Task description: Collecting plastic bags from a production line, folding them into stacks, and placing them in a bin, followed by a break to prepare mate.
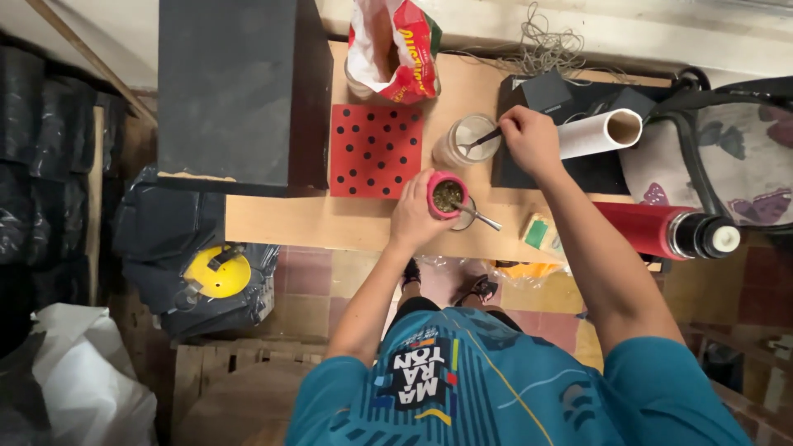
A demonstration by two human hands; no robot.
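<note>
Round pink cup (447,196) in left hand (418,216)

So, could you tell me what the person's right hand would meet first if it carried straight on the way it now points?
The right hand points left along its spoon, whose tip already dips into the round clear glass jar. It would meet that jar first, though depth is unclear.

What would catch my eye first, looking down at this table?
Probably the pink cup of dark green herb, gripped by the left hand at the table's near edge. Just beyond, the right hand dips a spoon into a glass jar, beside a red black-dotted mat.
</note>
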